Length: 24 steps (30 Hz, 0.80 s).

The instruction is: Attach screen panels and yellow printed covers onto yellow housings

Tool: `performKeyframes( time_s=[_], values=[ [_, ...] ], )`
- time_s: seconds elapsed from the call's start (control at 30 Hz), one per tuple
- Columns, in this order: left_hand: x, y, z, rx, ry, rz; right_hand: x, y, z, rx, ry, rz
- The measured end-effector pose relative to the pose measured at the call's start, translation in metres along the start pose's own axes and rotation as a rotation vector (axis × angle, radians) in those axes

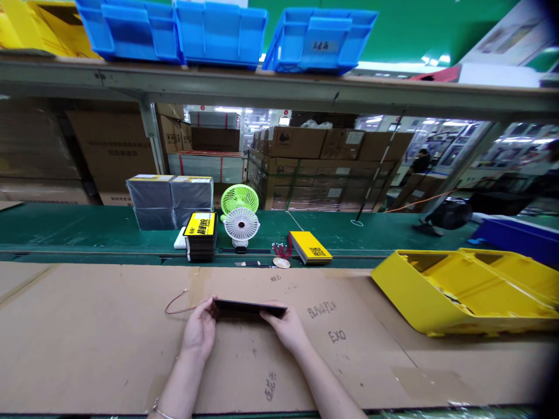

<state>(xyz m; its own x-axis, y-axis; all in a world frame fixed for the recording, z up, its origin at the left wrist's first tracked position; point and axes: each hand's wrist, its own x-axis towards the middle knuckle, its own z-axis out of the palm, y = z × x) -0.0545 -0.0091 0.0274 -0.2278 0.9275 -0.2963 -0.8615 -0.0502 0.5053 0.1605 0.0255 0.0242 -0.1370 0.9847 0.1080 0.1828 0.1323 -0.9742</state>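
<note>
Between my two hands I hold a thin flat black panel point(250, 307) a little above the cardboard sheet point(109, 343), seen nearly edge-on. My left hand point(201, 329) is closed on the panel's left end. At the right end, my right hand point(288, 327) grips it with the thumb on the near side; most other fingers are hidden behind it. A thin reddish wire point(177, 312) with a small white connector sticks out to the left, beside my left hand. Whether it joins the panel is hidden by that hand.
Yellow bins point(410, 291) stand at right. Behind the cardboard are a stack of yellow-topped panels point(201, 238), a white fan point(241, 226), a green fan point(244, 195), red wires point(283, 249) and a yellow stack point(310, 245). Blue bins point(220, 35) sit on the overhead shelf.
</note>
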Motion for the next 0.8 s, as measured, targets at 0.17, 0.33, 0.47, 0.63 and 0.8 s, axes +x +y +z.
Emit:
performKeyframes(
  time_s=[0.17, 0.33, 0.47, 0.63, 0.8],
  values=[
    [0.0005, -0.0001, -0.0013, 0.002, -0.005, -0.005, -0.0003, -0.0003, 0.0006, 0.003, -0.003, 0.005],
    [0.0014, -0.0004, -0.0027, 0.003, -0.013, -0.006, -0.0003, -0.0004, 0.0005, 0.001, -0.002, 0.009],
    [0.0016, -0.0006, -0.0033, 0.006, -0.023, -0.005, -0.0001, 0.0005, -0.0001, -0.002, -0.002, 0.008],
    [0.0017, -0.0007, -0.0042, 0.015, -0.027, -0.008, -0.0003, 0.0007, -0.0001, 0.001, -0.01, -0.003],
    [0.0025, -0.0013, -0.0051, 0.026, -0.028, -0.01, 0.0005, 0.0024, 0.0, -0.001, -0.005, -0.003]
  ],
)
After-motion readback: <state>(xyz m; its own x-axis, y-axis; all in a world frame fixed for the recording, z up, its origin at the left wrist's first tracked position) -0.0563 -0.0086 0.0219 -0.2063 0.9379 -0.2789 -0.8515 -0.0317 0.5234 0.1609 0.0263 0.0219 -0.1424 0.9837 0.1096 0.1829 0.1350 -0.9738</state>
